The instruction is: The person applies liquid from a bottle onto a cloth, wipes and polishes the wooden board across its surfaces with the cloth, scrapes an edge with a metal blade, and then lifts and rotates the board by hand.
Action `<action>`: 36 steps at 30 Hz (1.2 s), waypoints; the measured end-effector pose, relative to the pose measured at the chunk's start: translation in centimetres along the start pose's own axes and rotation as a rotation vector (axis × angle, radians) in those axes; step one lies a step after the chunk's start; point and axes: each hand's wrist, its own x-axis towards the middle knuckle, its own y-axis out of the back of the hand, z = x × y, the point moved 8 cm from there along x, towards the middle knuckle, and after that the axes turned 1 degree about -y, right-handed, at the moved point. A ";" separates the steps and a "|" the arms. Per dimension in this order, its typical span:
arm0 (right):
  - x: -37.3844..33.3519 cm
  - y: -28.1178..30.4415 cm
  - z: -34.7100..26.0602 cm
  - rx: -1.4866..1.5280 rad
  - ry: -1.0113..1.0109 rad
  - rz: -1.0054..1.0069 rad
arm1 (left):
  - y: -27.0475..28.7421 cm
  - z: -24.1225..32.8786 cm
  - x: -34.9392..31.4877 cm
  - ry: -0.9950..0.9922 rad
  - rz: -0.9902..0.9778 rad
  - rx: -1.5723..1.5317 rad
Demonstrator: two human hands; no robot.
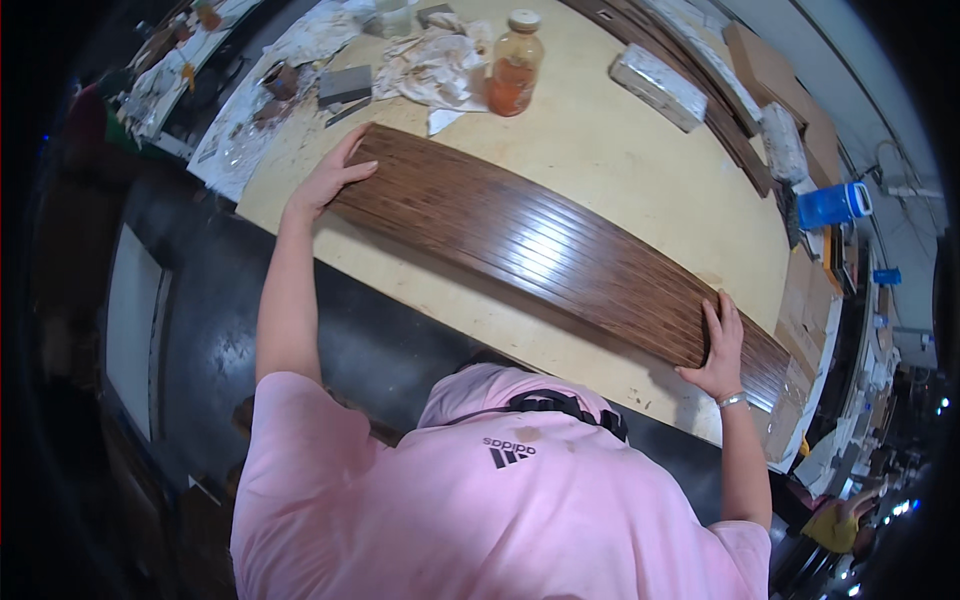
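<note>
A long, glossy dark brown wooden board (470, 220) with fine lengthwise lines lies slanted across the pale tabletop, from upper left to lower right. Its near edge casts a shadow on the table. At the board's left end my left hand (335, 178) is closed on it, thumb on the top face and fingers at the far corner, partly hidden. Near the right end my right hand (720, 350) spans the board's width, fingertips at the far edge and palm by the near edge. A bracelet circles my right wrist.
Beyond the board stands a glass bottle (514, 65) of orange-brown liquid, beside a stained crumpled cloth (435, 62) and a grey block (345, 86). A wrapped block (658, 86) sits at the far right, near long dark strips (735, 150) and a blue container (828, 206).
</note>
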 end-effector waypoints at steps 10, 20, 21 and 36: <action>-3.2 2.8 5.9 0.342 -0.197 0.093 | 0.4 -1.0 -0.4 0.125 0.060 -0.068; -23.2 -2.2 29.9 1.222 -0.975 0.512 | 1.3 -1.4 0.1 0.176 0.151 -0.101; -23.5 -3.4 30.5 1.399 -0.928 0.536 | 1.2 -1.6 0.0 0.178 0.148 -0.131; -20.2 -6.2 30.4 1.711 -0.785 0.675 | 1.2 -2.1 -0.2 0.117 0.116 -0.261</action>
